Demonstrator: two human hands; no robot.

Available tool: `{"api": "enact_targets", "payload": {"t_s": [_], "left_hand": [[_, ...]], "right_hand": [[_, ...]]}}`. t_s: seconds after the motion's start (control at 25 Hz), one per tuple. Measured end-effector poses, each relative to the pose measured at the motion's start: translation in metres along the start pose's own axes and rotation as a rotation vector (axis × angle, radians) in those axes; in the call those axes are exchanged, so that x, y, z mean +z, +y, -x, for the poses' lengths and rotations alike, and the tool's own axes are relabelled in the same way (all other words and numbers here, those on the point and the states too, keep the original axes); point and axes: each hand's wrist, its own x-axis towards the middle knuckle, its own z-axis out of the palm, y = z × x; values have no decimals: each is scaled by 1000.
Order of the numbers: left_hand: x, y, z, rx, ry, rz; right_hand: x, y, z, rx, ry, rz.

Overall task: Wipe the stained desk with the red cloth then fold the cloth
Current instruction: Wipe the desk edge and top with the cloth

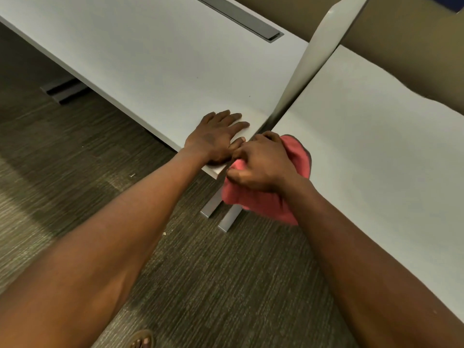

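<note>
Two hands at near corner of bench (155, 61): left hand (216, 139) flat, fingers straight, pressing surface; right hand (261, 164) gripping bunched red cloth (298, 156) off edge.

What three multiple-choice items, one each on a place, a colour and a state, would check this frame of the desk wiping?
1. Where does the left hand rest?
A. flat on the near corner of the white desk top
B. on the grey striped carpet
C. on the upright white divider panel

2. What colour is the crumpled soft cloth?
A. blue
B. red-pink
C. green

3. In what state is the right hand?
A. open and empty
B. flat on the desk
C. fingers curled round the cloth

Answers:
1 A: its fingers lie spread on the desk top by the corner edge.
2 B: the fabric shows red-pink on both sides of the hand.
3 C: the knuckles are bent and cloth bunches out beneath and behind them.
</note>
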Motion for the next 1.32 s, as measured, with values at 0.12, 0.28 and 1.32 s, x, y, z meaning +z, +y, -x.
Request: {"api": "enact_targets", "payload": {"t_s": [0.12, 0.28, 1.32], "left_hand": [[2, 0, 2, -7, 6, -3], [4, -2, 1, 3, 23, 11], [0, 2, 4, -9, -2, 4]], "right_hand": [[16, 4, 30, -131, 109, -2], [22, 25, 57, -290, 113, -48], [17, 19, 45, -156, 107, -9]]}}
